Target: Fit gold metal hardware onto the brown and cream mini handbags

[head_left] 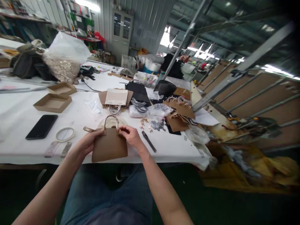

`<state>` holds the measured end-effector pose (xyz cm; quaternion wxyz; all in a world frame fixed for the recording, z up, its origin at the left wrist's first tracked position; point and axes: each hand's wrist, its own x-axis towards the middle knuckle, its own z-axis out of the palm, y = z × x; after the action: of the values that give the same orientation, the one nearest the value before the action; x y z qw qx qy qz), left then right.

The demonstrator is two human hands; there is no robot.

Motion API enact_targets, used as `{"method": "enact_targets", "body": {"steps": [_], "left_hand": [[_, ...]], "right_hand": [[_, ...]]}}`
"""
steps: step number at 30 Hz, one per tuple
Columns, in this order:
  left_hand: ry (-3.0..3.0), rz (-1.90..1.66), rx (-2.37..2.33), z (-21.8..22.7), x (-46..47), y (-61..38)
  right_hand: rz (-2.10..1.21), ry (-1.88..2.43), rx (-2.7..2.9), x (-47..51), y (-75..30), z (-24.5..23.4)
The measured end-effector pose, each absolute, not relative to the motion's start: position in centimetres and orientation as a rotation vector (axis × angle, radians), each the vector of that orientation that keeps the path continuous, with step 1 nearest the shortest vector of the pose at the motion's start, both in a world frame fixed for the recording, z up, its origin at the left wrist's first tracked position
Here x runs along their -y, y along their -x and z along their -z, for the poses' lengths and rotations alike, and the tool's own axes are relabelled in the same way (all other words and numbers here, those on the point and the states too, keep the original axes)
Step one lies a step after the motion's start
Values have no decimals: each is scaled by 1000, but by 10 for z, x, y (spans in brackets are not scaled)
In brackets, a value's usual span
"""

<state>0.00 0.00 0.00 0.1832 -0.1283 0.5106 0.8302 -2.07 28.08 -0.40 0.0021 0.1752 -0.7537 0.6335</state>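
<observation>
A tan bag panel (110, 145) with a looped handle (111, 117) in clear wrapping stands tilted at the table's front edge. My left hand (92, 139) grips its upper left corner, fingers closed, and a narrow tan strap tab (88, 129) with a metal piece sticks out above that hand. With closed fingertips, my right hand (130, 135) pinches a small gold-coloured fitting (119, 130) at the right end of the handle. Behind the panel lies a pale round roll (101, 124), mostly hidden. A dark slim tool (149, 141) rests right of my right hand.
Gold fittings (142, 122) lie loose beyond my right hand. Stacked tan panels (181, 111) are at the right, near a slanted metal post (208, 90). Leftward are a phone (42, 127), a tape roll (65, 134), an open carton (52, 103) and a big plastic bag (67, 51).
</observation>
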Motion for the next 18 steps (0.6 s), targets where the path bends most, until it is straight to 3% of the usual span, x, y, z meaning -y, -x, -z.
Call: {"method": "enact_targets", "body": {"steps": [18], "left_hand": [[456,-2410,-1490,27,6,-5]], "right_hand": [[-1648,-797,2432,-257,12,2]]}}
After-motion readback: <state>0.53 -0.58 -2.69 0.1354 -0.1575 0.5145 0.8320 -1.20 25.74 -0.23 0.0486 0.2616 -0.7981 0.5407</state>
